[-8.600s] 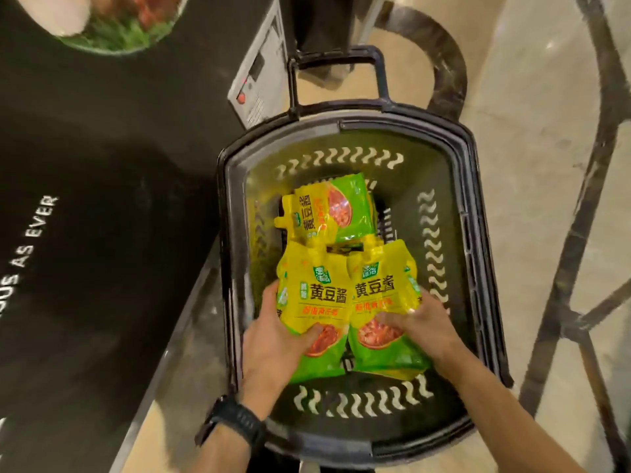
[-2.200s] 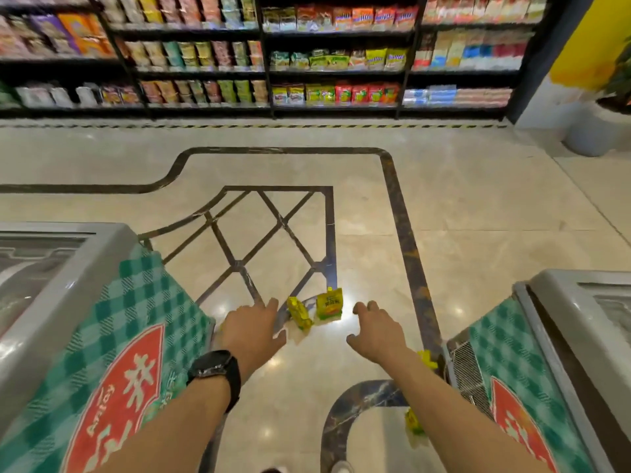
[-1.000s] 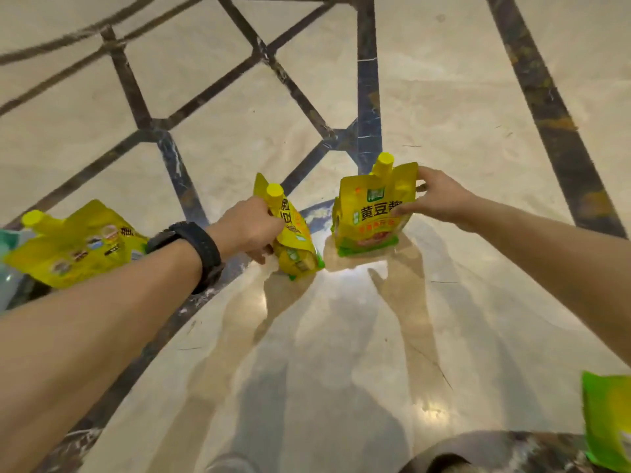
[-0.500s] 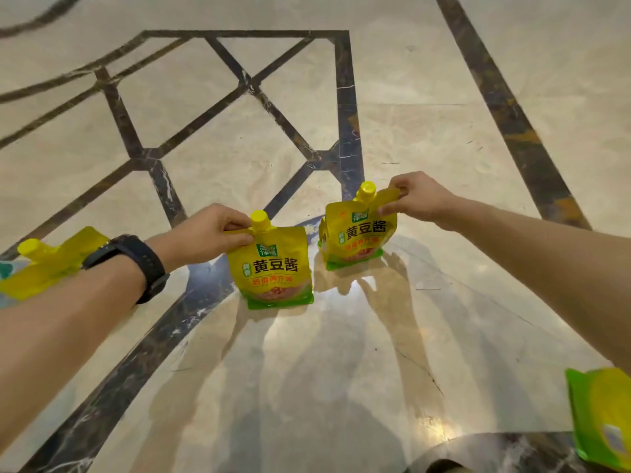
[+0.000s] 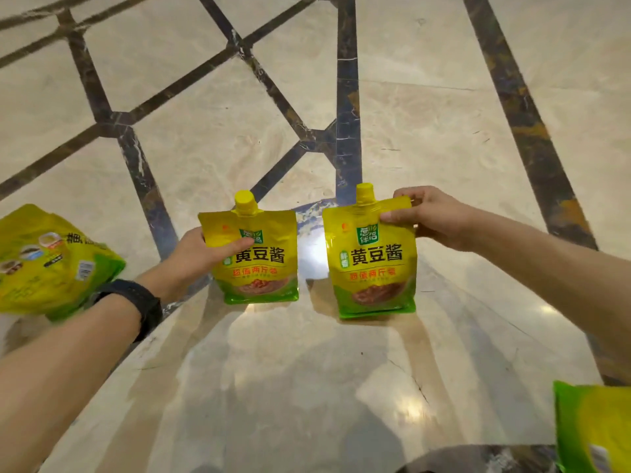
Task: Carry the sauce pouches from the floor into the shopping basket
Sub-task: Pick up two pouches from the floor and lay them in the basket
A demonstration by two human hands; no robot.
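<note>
At the far left, a yellow-and-green sauce pouch lying flat (image 5: pixel 51 264) rests on the polished beige marble floor with dark inlaid bands (image 5: pixel 307 387), barcode side up; its spout is out of view, so its heading cannot be told.

Next, the left hand (image 5: pixel 194 257), with a black wristwatch (image 5: pixel 136 305) on its wrist, grips the upper left corner of a yellow spouted sauce pouch with a green base (image 5: pixel 254 257), thumb across the front and fingers behind. Holding it by a top corner lets the soft, heavy body hang straight. Its long axis stands vertical, yellow cap up, printed face toward the camera.

Just to its right, apart from it, a second matching pouch (image 5: pixel 374 264) hangs the same way: cap up, green base down, front facing the camera. The right hand (image 5: pixel 433 216) pinches its upper right corner between thumb and curled fingers. Both seem to hang clear of the floor, probably ready for carrying.

At the near right corner, a green-edged pouch cut by the frame (image 5: pixel 594 428) lies waiting. The basket is not in view.
</note>
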